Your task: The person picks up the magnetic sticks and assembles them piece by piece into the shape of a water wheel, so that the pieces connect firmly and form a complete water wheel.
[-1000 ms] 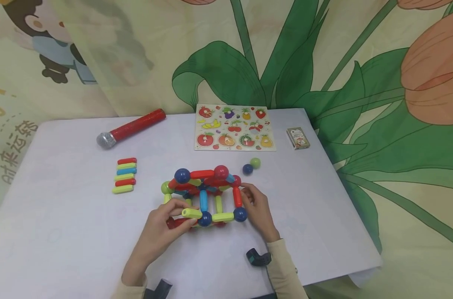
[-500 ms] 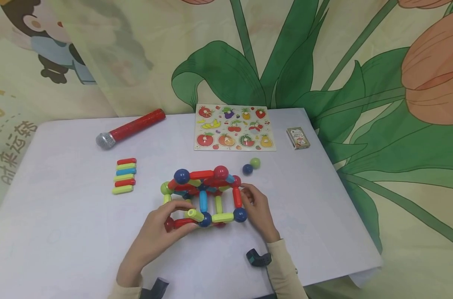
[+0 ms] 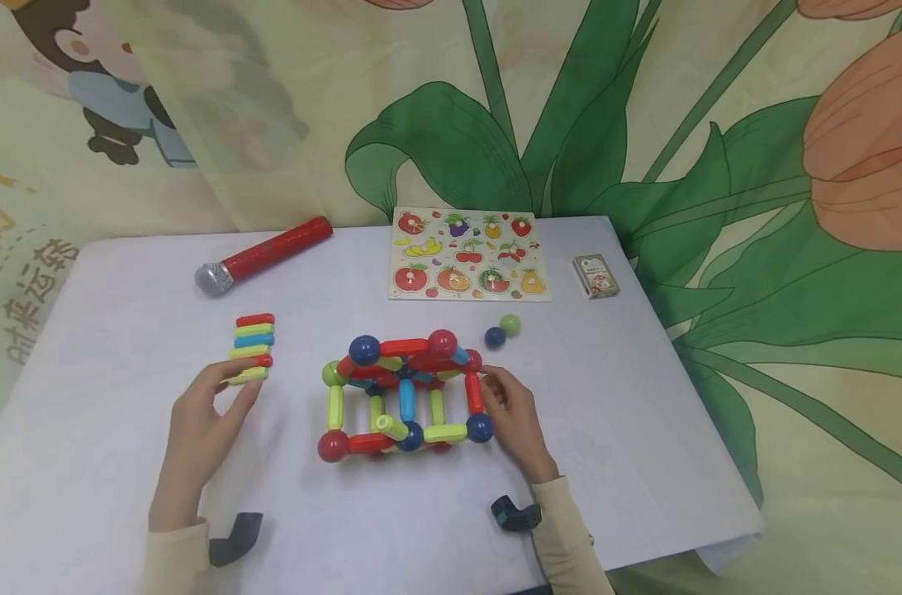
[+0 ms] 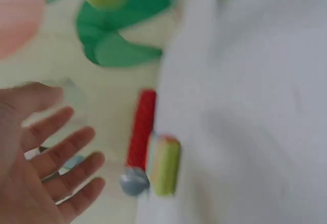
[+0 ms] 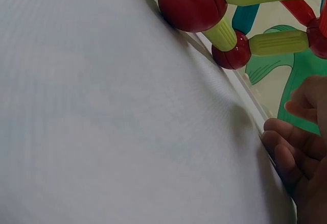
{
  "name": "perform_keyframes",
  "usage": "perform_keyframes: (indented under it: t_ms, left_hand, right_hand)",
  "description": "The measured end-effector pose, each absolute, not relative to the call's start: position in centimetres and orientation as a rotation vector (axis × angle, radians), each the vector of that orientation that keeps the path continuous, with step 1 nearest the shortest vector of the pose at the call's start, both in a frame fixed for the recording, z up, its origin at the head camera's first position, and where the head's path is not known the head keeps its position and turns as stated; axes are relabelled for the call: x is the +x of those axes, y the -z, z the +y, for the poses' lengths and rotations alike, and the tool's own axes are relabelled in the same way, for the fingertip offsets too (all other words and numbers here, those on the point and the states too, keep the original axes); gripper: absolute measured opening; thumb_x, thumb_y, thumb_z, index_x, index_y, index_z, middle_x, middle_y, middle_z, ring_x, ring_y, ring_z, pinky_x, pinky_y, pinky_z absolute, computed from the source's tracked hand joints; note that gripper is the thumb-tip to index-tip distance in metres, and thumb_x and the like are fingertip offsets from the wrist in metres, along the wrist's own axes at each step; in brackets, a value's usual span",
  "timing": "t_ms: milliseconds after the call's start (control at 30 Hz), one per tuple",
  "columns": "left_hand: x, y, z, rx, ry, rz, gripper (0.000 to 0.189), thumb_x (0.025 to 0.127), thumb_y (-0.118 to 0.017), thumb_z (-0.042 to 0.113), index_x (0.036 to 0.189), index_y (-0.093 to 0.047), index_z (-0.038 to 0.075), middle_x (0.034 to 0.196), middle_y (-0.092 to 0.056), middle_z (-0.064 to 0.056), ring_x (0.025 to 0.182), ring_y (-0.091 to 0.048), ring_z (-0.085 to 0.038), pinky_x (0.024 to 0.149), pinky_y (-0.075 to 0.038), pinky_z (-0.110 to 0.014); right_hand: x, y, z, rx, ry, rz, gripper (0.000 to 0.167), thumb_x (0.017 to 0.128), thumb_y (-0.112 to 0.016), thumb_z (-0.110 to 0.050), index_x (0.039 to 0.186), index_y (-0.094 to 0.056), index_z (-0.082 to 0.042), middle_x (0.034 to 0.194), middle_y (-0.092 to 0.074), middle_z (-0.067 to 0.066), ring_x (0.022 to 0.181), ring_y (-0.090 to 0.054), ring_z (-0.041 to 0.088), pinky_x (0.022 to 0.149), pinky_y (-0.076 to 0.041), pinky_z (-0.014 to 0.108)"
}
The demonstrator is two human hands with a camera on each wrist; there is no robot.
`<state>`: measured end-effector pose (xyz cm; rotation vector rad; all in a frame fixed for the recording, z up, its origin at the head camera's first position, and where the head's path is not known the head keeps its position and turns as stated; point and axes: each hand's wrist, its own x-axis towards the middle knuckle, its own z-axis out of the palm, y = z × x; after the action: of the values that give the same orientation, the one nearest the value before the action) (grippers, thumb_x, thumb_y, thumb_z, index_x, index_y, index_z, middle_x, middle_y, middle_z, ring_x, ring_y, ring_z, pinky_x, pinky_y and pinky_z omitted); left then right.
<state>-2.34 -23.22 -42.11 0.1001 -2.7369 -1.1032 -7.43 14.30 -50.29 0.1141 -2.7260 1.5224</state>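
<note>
A structure of magnetic sticks and balls (image 3: 406,392) stands mid-table; one light green stick (image 3: 391,427) juts from its front blue ball. My left hand (image 3: 201,434) is at the row of loose magnetic sticks (image 3: 253,340), thumb and index finger on either side of the nearest light green stick (image 3: 247,376). In the blurred left wrist view the fingers of the left hand (image 4: 56,157) are spread, apart from the sticks (image 4: 166,165). My right hand (image 3: 515,417) is against the structure's right side by a red upright stick, fingers bent in the right wrist view; its grip is partly hidden.
A blue ball (image 3: 495,337) and a green ball (image 3: 510,325) lie behind the structure. Farther back are a red toy microphone (image 3: 276,250), a fruit puzzle board (image 3: 469,254) and a small card box (image 3: 595,275). A curtain (image 3: 272,107) hangs behind the table.
My left hand has let go of the light green stick at the structure's front, which now angles forward, and has moved left to the loose sticks. The right hand has stayed in place.
</note>
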Motion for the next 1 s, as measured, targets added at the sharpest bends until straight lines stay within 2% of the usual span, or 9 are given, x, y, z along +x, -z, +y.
perform_keyframes:
  t_ms: [67, 133, 333, 533, 600, 700, 867, 933, 1000]
  left_hand:
    - [-3.4, 43.0, -24.5, 0.127, 0.959, -2.841, 0.040, 0.090, -0.065, 0.010, 0.126, -0.051, -0.002, 0.125, -0.052, -0.025, 0.118, -0.046, -0.041, 0.099, -0.042, -0.053]
    - [-4.2, 43.7, -25.3, 0.164, 0.849, -2.942, 0.044, 0.088, -0.065, 0.006, 0.127, -0.048, -0.005, 0.125, -0.046, -0.030, 0.115, -0.042, -0.048, 0.093, -0.038, -0.065]
    - [-5.0, 44.8, -25.7, 0.288, 0.727, -3.071, 0.043, 0.087, -0.062, 0.003, 0.125, -0.047, -0.009, 0.120, -0.044, -0.032, 0.110, -0.041, -0.048, 0.094, -0.039, -0.064]
    - [-5.3, 45.7, -25.9, 0.258, 0.671, -3.080, 0.039, 0.086, -0.067, 0.008, 0.119, -0.054, -0.009, 0.111, -0.053, -0.030, 0.101, -0.047, -0.046, 0.088, -0.044, -0.060]
    - [-5.1, 45.7, -25.7, 0.251, 0.711, -3.068, 0.038, 0.087, -0.068, 0.010, 0.117, -0.056, -0.009, 0.107, -0.056, -0.028, 0.097, -0.049, -0.044, 0.084, -0.045, -0.058]
    - [-4.6, 45.3, -24.7, 0.280, 0.926, -3.005, 0.038, 0.090, -0.066, 0.019, 0.118, -0.057, -0.005, 0.105, -0.060, -0.024, 0.096, -0.053, -0.037, 0.077, -0.050, -0.042]
    - [-3.2, 42.6, -20.9, 0.281, 1.488, -2.765, 0.041, 0.095, -0.060, 0.030, 0.122, -0.057, 0.000, 0.108, -0.068, -0.008, 0.100, -0.057, -0.011, 0.078, -0.045, -0.011]
    - [-2.5, 41.0, -19.3, 0.225, 1.716, -2.658, 0.039, 0.097, -0.058, 0.027, 0.123, -0.056, -0.002, 0.104, -0.071, 0.003, 0.101, -0.055, -0.002, 0.086, -0.043, -0.014]
    - [-2.0, 39.8, -17.9, 0.151, 1.929, -2.563, 0.036, 0.097, -0.057, 0.022, 0.122, -0.055, -0.005, 0.101, -0.072, 0.010, 0.104, -0.056, 0.000, 0.098, -0.041, -0.030]
  right_hand:
    - [-7.4, 50.3, 14.3, 0.110, -1.530, -2.731, 0.028, 0.094, -0.060, -0.016, 0.122, -0.061, -0.014, 0.094, -0.063, 0.000, 0.078, -0.054, 0.013, 0.069, -0.048, 0.022]
    - [-7.4, 50.4, 14.3, 0.110, -1.539, -2.733, 0.028, 0.095, -0.060, -0.017, 0.122, -0.061, -0.014, 0.095, -0.063, 0.000, 0.079, -0.054, 0.013, 0.069, -0.048, 0.022]
    - [-7.5, 50.5, 14.4, 0.130, -1.544, -2.721, 0.027, 0.094, -0.060, -0.014, 0.121, -0.062, -0.012, 0.095, -0.063, 0.000, 0.079, -0.055, 0.012, 0.069, -0.048, 0.022]
    - [-7.5, 50.4, 14.5, 0.134, -1.532, -2.720, 0.027, 0.094, -0.060, -0.014, 0.121, -0.062, -0.012, 0.095, -0.064, 0.001, 0.078, -0.055, 0.012, 0.069, -0.049, 0.022]
    - [-7.5, 50.3, 14.4, 0.135, -1.528, -2.722, 0.027, 0.094, -0.060, -0.014, 0.121, -0.062, -0.012, 0.095, -0.064, 0.001, 0.079, -0.055, 0.012, 0.069, -0.049, 0.022]
    - [-7.4, 50.3, 14.4, 0.133, -1.522, -2.728, 0.027, 0.094, -0.060, -0.014, 0.121, -0.062, -0.012, 0.095, -0.064, 0.000, 0.078, -0.054, 0.012, 0.069, -0.048, 0.022]
    - [-7.4, 50.3, 14.4, 0.125, -1.506, -2.734, 0.027, 0.094, -0.060, -0.014, 0.121, -0.062, -0.012, 0.095, -0.064, 0.000, 0.078, -0.054, 0.012, 0.068, -0.048, 0.022]
    - [-7.5, 50.4, 14.4, 0.124, -1.503, -2.733, 0.026, 0.094, -0.060, -0.014, 0.120, -0.062, -0.012, 0.095, -0.064, 0.000, 0.078, -0.055, 0.012, 0.069, -0.048, 0.022]
    - [-7.5, 50.4, 14.4, 0.126, -1.501, -2.732, 0.026, 0.094, -0.060, -0.013, 0.120, -0.062, -0.011, 0.095, -0.064, 0.000, 0.078, -0.055, 0.012, 0.069, -0.048, 0.022]
